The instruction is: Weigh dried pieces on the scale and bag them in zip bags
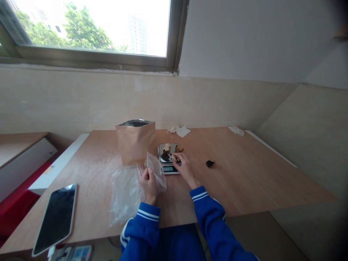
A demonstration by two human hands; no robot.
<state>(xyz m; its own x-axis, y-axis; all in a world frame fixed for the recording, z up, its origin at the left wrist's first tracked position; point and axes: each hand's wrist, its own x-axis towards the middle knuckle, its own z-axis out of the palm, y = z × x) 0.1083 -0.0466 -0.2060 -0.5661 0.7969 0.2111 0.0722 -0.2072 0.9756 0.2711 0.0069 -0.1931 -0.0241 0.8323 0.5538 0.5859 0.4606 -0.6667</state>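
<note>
My left hand point(149, 185) is closed around the edge of a clear zip bag point(156, 167), whose loose upper part leans towards the scale. Over the digital kitchen scale point(166, 169), my right hand point(185, 169) pinches a small pale-brown piece at its fingertips; its exact kind is hard to make out. On the scale's plate rest a pale lump point(166, 147), a dark piece point(165, 157) and a brown curled piece point(178, 148), perhaps dried food or husks. A dark, clove-like piece point(210, 164) with a thin tail lies on the table, right of my right hand.
Behind my left hand stands an open brown foil-lined pouch point(137, 143). More clear plastic bags point(123, 195) lie flat on its near side. A tablet point(57, 217) with a cable is at the left table edge. White paper scraps point(183, 131) and crumpled tissue point(236, 130) lie along the back.
</note>
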